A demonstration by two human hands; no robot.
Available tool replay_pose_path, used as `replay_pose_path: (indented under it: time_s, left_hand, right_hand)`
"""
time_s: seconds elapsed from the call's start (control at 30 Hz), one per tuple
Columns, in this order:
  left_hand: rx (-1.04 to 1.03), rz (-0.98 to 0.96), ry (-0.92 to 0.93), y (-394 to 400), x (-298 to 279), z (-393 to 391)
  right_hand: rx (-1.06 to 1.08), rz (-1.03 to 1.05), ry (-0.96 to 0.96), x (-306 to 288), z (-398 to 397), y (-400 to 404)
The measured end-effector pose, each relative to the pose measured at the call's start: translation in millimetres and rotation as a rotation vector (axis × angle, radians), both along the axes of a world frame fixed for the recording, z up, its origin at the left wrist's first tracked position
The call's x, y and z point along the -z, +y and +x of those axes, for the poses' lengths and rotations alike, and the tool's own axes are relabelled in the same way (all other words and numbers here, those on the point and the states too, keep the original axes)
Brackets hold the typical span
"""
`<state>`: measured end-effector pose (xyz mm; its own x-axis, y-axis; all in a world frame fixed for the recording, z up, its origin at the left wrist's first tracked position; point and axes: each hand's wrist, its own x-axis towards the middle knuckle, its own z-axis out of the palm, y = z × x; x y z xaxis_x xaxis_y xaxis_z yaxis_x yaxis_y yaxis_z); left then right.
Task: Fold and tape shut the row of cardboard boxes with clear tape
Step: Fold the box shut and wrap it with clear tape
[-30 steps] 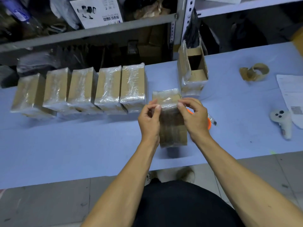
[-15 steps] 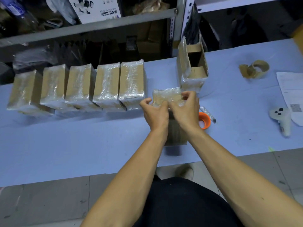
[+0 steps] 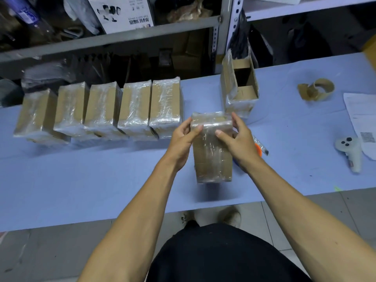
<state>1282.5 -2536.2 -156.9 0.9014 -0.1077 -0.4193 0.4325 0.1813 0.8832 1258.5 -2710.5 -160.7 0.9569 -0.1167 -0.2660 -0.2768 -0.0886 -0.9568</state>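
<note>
Progress stands at five taped boxes (image 3: 101, 110) lined up on the desk (image 3: 81, 180), with a sixth box (image 3: 212, 147) in hand near the row's right end. Left hand (image 3: 183, 139) and right hand (image 3: 238, 142) each grip its upper end, thumbs pressing the clear wrap flat. One open box (image 3: 240, 88) behind remains unfolded and untaped. An orange tape dispenser (image 3: 258, 149) lies mostly hidden behind the right hand; its roll cannot be made out.

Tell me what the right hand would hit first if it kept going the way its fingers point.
The right hand points up-left across the held box. Straight on, it would likely meet the left hand first, then the taped boxes, though depth is unclear.
</note>
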Motion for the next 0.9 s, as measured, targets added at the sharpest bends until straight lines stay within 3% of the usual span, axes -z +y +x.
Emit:
replay_pose_path:
  time_s: [0.13, 0.2, 0.27, 0.37, 0.5, 0.63, 0.77, 0.9]
  left_hand:
    - [0.125, 0.136, -0.075, 11, 18, -11]
    - [0.134, 0.272, -0.044, 7, 35, -27]
    - [0.012, 0.307, 0.050, -2, 52, -42]
    - [-0.048, 0.344, 0.090, -15, 66, -45]
    - [0.000, 0.243, 0.122, -8, 68, -52]
    - [0.042, 0.186, 0.099, 1, 68, -71]
    - [-0.011, 0.188, 0.050, -10, 45, -43]
    - [-0.036, 0.201, -0.051, -14, 14, 2]
  right_hand:
    - [0.201, -0.218, 0.002, 4, 10, 7]
    - [0.129, -0.237, 0.087, 21, 1, 12]
    - [-0.001, -0.229, 0.189, 41, -19, 14]
    - [-0.037, -0.071, 0.255, 60, -43, 10]
    - [-0.117, 0.048, 0.255, 65, -51, 4]
    - [-0.135, 0.034, 0.323, 65, -57, 13]
    - [0.004, 0.079, 0.236, 42, -41, 18]
    - [0.007, 0.147, 0.171, 9, 2, 12]
